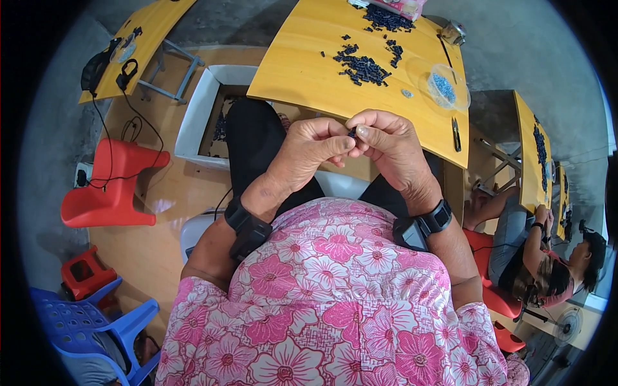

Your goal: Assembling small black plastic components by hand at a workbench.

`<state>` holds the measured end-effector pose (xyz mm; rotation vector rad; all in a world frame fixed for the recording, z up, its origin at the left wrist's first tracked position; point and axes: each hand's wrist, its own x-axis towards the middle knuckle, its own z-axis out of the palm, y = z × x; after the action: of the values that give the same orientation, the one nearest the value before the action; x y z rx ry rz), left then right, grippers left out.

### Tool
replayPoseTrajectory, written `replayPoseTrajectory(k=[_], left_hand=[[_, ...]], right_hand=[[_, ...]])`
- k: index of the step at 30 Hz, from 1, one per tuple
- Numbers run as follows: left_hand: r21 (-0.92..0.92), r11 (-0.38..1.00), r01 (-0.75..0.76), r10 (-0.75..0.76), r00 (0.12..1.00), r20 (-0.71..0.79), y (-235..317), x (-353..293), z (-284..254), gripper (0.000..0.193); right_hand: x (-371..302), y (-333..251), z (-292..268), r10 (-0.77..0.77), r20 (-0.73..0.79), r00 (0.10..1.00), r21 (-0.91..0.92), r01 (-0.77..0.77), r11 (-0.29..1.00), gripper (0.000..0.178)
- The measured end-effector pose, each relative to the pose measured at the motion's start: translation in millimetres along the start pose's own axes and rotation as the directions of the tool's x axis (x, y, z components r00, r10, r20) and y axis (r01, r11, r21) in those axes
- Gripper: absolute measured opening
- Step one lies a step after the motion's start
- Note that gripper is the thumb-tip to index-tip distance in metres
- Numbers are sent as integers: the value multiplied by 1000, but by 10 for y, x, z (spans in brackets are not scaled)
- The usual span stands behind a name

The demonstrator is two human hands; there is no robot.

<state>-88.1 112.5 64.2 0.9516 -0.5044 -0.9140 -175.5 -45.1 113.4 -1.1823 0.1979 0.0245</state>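
Above my lap, just short of the table's front edge, my left hand (pixel 312 149) and my right hand (pixel 391 141) meet with fingertips pinched together. Between them shows a small black piece (pixel 352 132), mostly covered by the thumbs and fingers; its exact kind is too small to make out. Beyond the hands, a loose pile of small black parts (pixel 362 69) lies on the yellow table (pixel 296 71), with a second black heap (pixel 388 20) farther back. A clear plastic bowl (pixel 465 98) with small blue pieces (pixel 443 87) stands at the table's right.
A slim black tool (pixel 456 135) lies near the table's right corner, and a metal tin (pixel 453 32) stands behind. Left of my legs is a white-sided box (pixel 192 132) with black parts inside. Red stool (pixel 112 183) and blue chair (pixel 77 321) stand left; another person (pixel 537 257) sits right.
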Motion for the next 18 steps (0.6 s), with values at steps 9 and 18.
replayPoseTrajectory(k=[9, 18], left_hand=[[35, 999, -39, 40, 998, -41, -6, 19, 22, 16], [106, 993, 53, -53, 999, -1, 37, 15, -26, 18]], right_hand=[[6, 63, 25, -59, -81, 995, -58, 54, 997, 13], [46, 107, -25, -33, -85, 996, -41, 29, 999, 14]])
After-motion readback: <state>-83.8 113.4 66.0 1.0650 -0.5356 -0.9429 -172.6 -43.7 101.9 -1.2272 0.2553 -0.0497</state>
